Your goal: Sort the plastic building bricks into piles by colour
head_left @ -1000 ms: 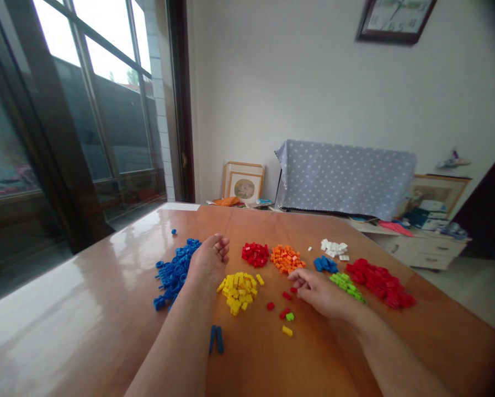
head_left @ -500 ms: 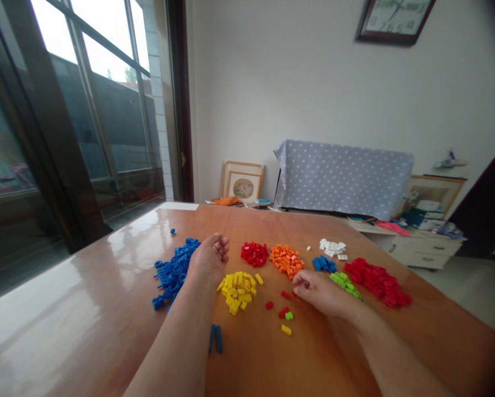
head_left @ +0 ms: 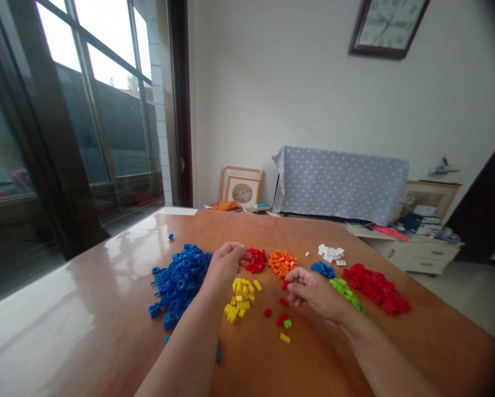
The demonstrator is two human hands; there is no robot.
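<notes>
My right hand (head_left: pixel 311 289) pinches a small red brick (head_left: pixel 285 284) between thumb and fingertips, just in front of the orange brick pile (head_left: pixel 282 263). Beside the red brick pile (head_left: pixel 257 260) is my left hand (head_left: pixel 227 262), its fingers drawn together; whatever they hold, if anything, is hidden. Below that hand lies a yellow brick pile (head_left: pixel 239 300), partly covered by the wrist. Loose on the table near my right hand are several red bricks (head_left: pixel 282 320), a lime green brick (head_left: pixel 287 323) and a yellow brick (head_left: pixel 285 338).
A large blue brick pile (head_left: pixel 181 281) spreads left of my left arm. Toward the right lie small blue bricks (head_left: pixel 323 269), white bricks (head_left: pixel 330 253), lime green bricks (head_left: pixel 345 293) and a long red pile (head_left: pixel 375 288). The wooden table (head_left: pixel 85 309) is glossy.
My left hand has moved right, from beside the blue pile to the red pile. My right hand has lifted a red brick from the table. The view has tilted slightly.
</notes>
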